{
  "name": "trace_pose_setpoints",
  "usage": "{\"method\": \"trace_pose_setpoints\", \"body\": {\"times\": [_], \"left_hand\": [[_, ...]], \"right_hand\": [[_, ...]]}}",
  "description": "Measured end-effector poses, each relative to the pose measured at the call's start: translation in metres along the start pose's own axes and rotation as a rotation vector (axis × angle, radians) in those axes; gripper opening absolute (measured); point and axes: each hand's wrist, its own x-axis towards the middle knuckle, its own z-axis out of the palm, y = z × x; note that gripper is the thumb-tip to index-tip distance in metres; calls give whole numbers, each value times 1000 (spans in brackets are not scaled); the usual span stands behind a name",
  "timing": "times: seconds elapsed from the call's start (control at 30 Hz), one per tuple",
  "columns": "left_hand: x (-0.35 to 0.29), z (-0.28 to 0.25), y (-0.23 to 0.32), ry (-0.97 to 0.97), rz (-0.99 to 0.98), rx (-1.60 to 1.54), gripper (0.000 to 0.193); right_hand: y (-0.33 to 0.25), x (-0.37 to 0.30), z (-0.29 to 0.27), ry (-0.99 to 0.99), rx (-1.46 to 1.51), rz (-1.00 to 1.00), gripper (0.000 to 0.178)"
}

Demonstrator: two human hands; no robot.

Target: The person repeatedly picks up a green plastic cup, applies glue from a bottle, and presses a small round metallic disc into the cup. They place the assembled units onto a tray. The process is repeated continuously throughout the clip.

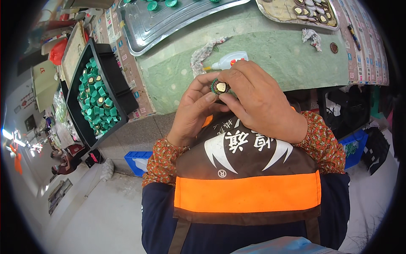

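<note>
The person's left hand (pixel 192 108) and right hand (pixel 262 99) met just in front of the near edge of the tabletop (pixel 165 80), above the chest of a brown apron (pixel 249 169). Between them was a fluted green piece (pixel 220 87) with a dark centre and a cream face, turned up toward the camera. The left grip was narrow, thumb and forefinger pinching the piece from its left side. The right grip was narrow as well, thumb and forefinger closing on its right side, with the back of that hand hiding the other fingers.

Just beyond the hands, a white squeeze bottle (pixel 232 59) lay on its side, its yellow nozzle pointing left toward a crumpled tissue (pixel 198 60). Farther back stood a metal tray (pixel 186 25) carrying a few green caps (pixel 171 3). To its right, a pale tray (pixel 272 13) held dark pieces (pixel 311 10) with cream faces. A brown disc (pixel 334 47) and a pen (pixel 354 37) lay near the right end. At the left, a black bin (pixel 122 91) held many green cups (pixel 95 101).
</note>
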Motion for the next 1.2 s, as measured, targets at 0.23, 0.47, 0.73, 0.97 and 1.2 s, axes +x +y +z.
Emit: {"method": "trace_pose_setpoints", "body": {"times": [0.23, 0.47, 0.73, 0.97, 1.2], "left_hand": [[0, 3, 0, 15, 9, 51, 44], [-2, 2, 2, 27, -51, 138, 42], [4, 9, 1, 67, 27, 201, 26], [4, 18, -1, 103, 108, 307, 26], [1, 21, -14, 166, 170, 305, 27]], "right_hand": [[5, -1, 3, 27, -3, -25, 30], [12, -4, 4, -4, 22, -29, 30], [13, -11, 13, 27, 144, 50, 30], [20, -16, 20, 34, 336, 278, 24], [18, -18, 27, -18, 590, 541, 23]]}}
